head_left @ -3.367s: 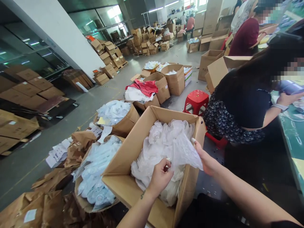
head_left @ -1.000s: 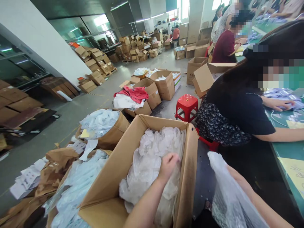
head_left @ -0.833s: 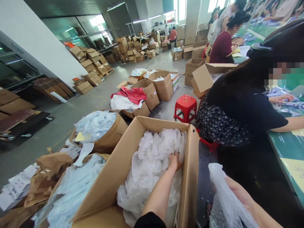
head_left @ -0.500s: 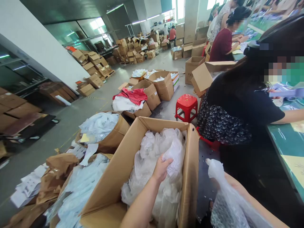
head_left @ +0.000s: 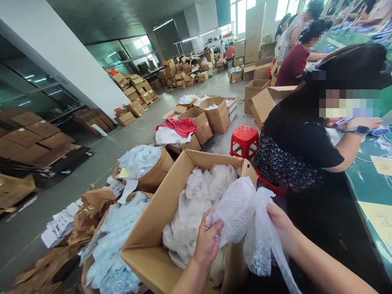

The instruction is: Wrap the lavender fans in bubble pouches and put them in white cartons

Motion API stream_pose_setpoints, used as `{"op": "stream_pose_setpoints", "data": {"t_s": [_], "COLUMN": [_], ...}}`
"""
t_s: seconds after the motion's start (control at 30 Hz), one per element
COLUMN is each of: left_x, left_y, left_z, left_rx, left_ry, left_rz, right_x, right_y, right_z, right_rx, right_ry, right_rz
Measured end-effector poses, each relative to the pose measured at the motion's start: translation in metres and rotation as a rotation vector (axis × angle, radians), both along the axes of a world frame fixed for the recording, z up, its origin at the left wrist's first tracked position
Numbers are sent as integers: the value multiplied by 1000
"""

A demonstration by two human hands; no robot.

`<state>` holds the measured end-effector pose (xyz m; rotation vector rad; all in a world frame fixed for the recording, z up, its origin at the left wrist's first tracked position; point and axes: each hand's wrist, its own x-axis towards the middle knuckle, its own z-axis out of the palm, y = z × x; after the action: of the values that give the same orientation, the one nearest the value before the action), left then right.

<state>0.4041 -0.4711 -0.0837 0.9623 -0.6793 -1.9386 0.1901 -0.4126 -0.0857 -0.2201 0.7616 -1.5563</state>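
Observation:
My left hand (head_left: 208, 239) is closed on the edge of a bubble wrap bag (head_left: 234, 208), with the thumb on top. In my right hand (head_left: 280, 222) is the gathered end of a clear plastic bag (head_left: 255, 245), its loose tail hanging down. The two bags meet in front of me, over the right wall of a large open cardboard box (head_left: 162, 192). Inside that box lies a heap of crumpled clear plastic bags (head_left: 186, 216). What the held bags contain, if anything, cannot be made out.
Left of the box stand cartons of pale blue bagged items (head_left: 113, 253). A red stool (head_left: 244, 139) is beyond it. On my right a seated person in black (head_left: 303, 143) works at a green table (head_left: 364, 188). More cartons (head_left: 214, 114) stand ahead.
My left hand has lifted the bubble wrap bag out of the box, towards me and rightward. My right hand has come up and left with its bag, bringing both bags together.

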Motion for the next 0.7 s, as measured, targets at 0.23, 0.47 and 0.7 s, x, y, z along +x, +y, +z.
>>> {"op": "stream_pose_setpoints", "data": {"t_s": [0.23, 0.47, 0.7], "left_x": [17, 10, 19], "left_y": [9, 31, 31], "left_z": [-1, 24, 35], "left_rx": [-15, -390, -420], "left_ry": [-145, -363, -492], "left_rz": [132, -57, -240], "right_x": [-30, -14, -52], "right_y": [15, 21, 22], "right_z": [9, 12, 15], "right_rx": [-16, -76, 2], "right_ry": [-18, -46, 50], "right_rz": [57, 272, 33]}}
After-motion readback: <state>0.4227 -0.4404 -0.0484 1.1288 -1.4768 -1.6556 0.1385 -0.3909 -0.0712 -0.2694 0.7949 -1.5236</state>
